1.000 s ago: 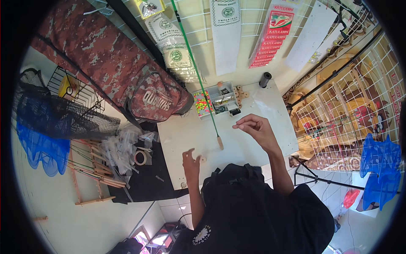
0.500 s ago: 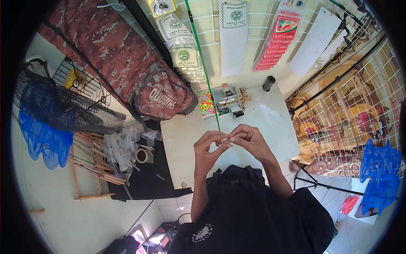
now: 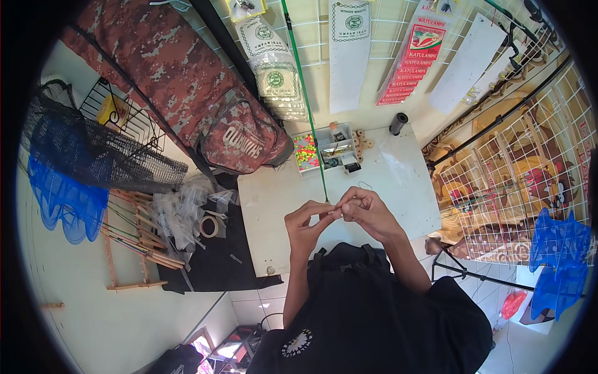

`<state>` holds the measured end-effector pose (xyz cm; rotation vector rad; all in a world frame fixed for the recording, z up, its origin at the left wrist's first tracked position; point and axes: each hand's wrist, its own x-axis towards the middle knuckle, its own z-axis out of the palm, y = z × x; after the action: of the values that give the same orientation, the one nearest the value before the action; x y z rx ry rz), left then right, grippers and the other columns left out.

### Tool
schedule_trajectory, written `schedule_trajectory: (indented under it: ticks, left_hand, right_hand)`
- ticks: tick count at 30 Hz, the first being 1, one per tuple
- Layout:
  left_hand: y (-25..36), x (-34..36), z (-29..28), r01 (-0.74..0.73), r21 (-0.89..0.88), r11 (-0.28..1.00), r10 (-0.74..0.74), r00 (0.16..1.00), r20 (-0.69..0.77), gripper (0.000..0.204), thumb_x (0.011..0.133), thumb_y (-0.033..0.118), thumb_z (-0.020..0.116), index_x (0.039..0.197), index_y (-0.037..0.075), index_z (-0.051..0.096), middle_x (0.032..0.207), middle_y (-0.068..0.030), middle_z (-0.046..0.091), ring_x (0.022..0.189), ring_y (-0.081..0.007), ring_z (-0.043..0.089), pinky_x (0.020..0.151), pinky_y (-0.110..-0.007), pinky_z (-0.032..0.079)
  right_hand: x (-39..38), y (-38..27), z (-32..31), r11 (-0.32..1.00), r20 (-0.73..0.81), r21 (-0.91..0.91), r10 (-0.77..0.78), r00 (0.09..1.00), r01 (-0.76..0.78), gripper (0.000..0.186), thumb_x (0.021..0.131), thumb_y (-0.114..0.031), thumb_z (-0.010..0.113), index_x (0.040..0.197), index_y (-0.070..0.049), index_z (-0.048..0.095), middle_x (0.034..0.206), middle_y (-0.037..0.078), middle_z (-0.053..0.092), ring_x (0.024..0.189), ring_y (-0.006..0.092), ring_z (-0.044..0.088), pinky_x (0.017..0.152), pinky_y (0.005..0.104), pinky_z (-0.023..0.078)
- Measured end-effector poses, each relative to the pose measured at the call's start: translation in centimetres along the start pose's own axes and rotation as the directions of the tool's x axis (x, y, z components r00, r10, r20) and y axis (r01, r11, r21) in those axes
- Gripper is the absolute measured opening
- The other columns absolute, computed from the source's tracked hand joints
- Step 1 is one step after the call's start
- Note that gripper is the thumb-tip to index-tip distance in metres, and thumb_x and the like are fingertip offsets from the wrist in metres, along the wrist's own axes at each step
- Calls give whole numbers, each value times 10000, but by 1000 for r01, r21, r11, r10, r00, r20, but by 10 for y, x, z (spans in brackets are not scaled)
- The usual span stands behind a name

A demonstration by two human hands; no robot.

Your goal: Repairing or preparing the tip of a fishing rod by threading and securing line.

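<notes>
White counter point(image 3: 405, 177), pale and bare-topped toward the right, pushed against a cream wall with a white wire grid point(image 3: 311, 37). Near its back edge: a divided tray point(image 3: 329, 149), bright beads point(image 3: 304, 151) in the left section, small dark items opposite. Just right of it, a cluster of tan spools point(image 3: 363, 140); farther right, a dark cylinder point(image 3: 398, 123) standing. Packets in strips point(image 3: 413, 68) hang on the grid. Left side: reddish camouflage bag point(image 3: 231, 139) leaning in over the counter's corner; below it, black cloth point(image 3: 218, 262) with a roll of tape point(image 3: 210, 226) and clear plastic bags point(image 3: 180, 212). Blue nets point(image 3: 67, 199) at far left, more at far right.

Green rod point(image 3: 303, 87) slants down from the top, past the tray; lower end lost behind the fingers.

Left hand point(image 3: 303, 225): narrow, thumb and forefinger drawn together. Right hand point(image 3: 369, 215): narrow too, fingers curled into a pinch. Tips of both meet above the counter, in front of the black-shirted torso point(image 3: 367, 311). Cannot tell what, if anything, sits between them; too small and covered.
</notes>
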<state>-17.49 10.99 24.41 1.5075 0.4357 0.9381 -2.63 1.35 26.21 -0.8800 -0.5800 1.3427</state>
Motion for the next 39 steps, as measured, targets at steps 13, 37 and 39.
schedule_trajectory:
  ticks: [13, 37, 39]
  left_hand:
    - [-1, -2, -9, -61, 13, 998, 60, 997, 48, 132, 780, -93, 708, 882, -14, 680, 897, -101, 679, 759, -133, 624, 650, -243, 489]
    - [-2, 61, -1, -163, 15, 987, 163, 985, -60, 266, 823, -65, 665, 1057, -1, 558, 1103, -89, 531, 842, -101, 535, 751, -249, 477]
    - [-6, 70, 2, -110, 56, 992, 116, 986, -118, 297, 826, -56, 672, 1096, -1, 560, 1128, -101, 544, 883, -113, 559, 778, -262, 490]
  right_hand:
    - [-3, -13, 4, 973, -39, -232, -6, 999, -3, 116, 902, -116, 657, 949, -14, 627, 833, 58, 678, 731, 76, 553, 710, 232, 432]
    - [54, -15, 6, 871, -272, -429, -378, 885, 240, 108, 922, -140, 626, 909, -36, 603, 645, -92, 477, 562, -19, 345, 487, 207, 255]
    - [62, -20, 9, 915, -344, -369, -296, 891, 161, 118, 928, -143, 619, 922, -27, 599, 720, -63, 546, 613, -24, 406, 544, 181, 307]
